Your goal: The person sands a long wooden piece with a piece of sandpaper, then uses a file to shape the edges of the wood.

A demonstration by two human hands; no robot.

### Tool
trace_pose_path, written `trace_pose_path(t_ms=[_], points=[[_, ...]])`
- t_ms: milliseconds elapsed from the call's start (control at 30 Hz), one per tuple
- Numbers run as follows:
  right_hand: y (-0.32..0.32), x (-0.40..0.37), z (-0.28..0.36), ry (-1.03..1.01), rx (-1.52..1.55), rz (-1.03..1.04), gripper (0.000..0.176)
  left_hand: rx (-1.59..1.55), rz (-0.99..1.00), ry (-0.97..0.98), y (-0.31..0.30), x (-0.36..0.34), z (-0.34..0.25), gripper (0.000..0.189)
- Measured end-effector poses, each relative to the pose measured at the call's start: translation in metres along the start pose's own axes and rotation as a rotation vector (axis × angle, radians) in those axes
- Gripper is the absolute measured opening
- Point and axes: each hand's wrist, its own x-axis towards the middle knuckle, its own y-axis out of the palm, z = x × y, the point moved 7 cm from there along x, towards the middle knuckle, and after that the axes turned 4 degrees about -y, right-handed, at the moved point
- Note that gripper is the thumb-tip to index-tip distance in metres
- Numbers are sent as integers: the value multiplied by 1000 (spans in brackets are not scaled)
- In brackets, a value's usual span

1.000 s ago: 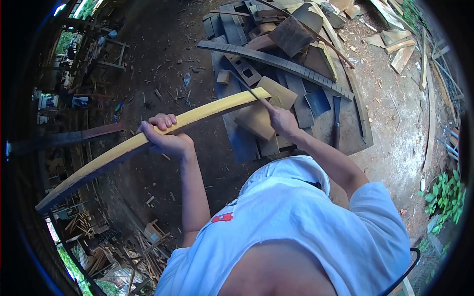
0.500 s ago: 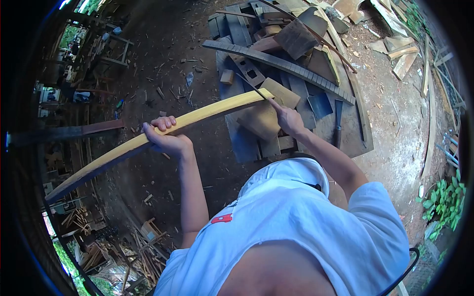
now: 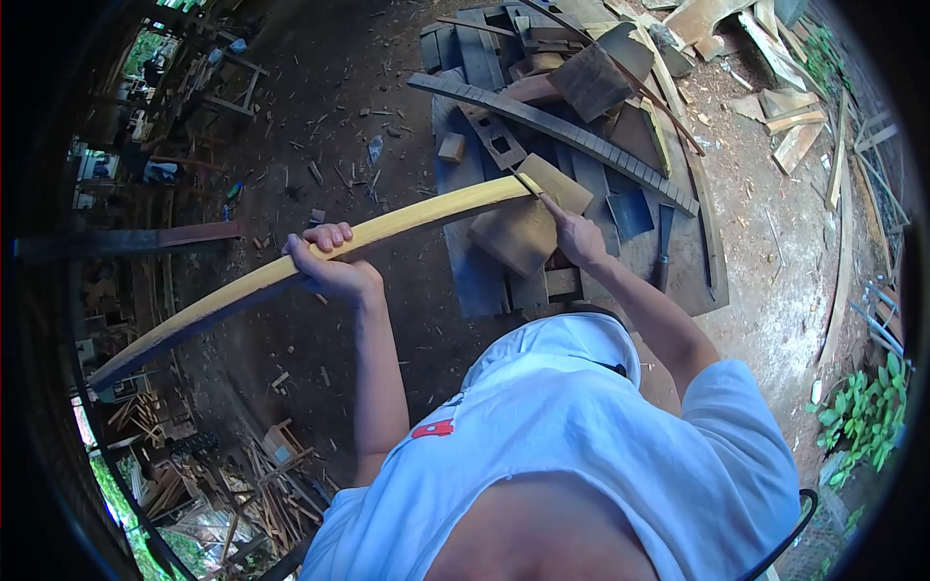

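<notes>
A long curved wooden piece (image 3: 417, 214), pale yellow on its upper face, runs from the lower left to the bench. My left hand (image 3: 334, 266) is wrapped round its middle. Over the wood's right end, my right hand (image 3: 579, 237) holds a thin dark tool (image 3: 526, 184), its index finger stretched along it; the handle is hidden in the palm. Under that end lie wooden blocks (image 3: 513, 237) on the workbench (image 3: 702, 290).
Wood offcuts and a long beam with marks across it (image 3: 552, 126) lie on the bench. A chisel-like tool (image 3: 665, 247) is right of my right hand. A dark reddish bar (image 3: 199, 233) is at the left. Green leaves (image 3: 862, 412) grow at the right.
The thin tool and my right hand have shifted slightly right and down along the wood's end. The whole view has also moved a little; my left hand keeps its hold.
</notes>
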Motion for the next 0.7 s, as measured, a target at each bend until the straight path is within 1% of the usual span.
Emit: trace_pose_path(t_ms=[67,133,200,233,300,367,400,433,467,533,567,600,667,700], points=[[-12,7,42,-11,78,62,68,27,-19,8,2,0,0,36],[-39,9,114,-162,134,-10,69,20,7,-6,9,0,2,36],[-61,8,162,-334,208,-52,70,25,35,-11,12,1,1,35],[-61,7,159,-329,213,-53,70,27,56,-10,14,1,1,35],[-58,7,141,-308,245,14,71,19,75,-8,15,1,1,35],[-20,6,67,-179,205,-43,69,4,14,-12,3,1,1,35],[-10,-2,32,-69,155,-17,69,5,3,-3,-1,1,0,35],[-4,-11,3,-12,113,11,68,-5,-5,-18,-5,0,1,36],[-4,-17,-13,91,-10,128,68,-18,-8,-35,-7,0,1,37],[-12,-16,-7,105,-54,120,67,-8,-17,-22,-7,-1,-1,36],[-11,-13,5,62,-13,100,67,4,-18,-17,-6,-3,-1,35],[-16,-6,30,21,27,73,68,0,-10,-24,-4,-2,1,35],[-24,2,87,-128,109,1,70,5,-1,5,-2,0,2,36],[-37,4,118,-162,156,4,70,9,6,0,1,-1,2,36]])
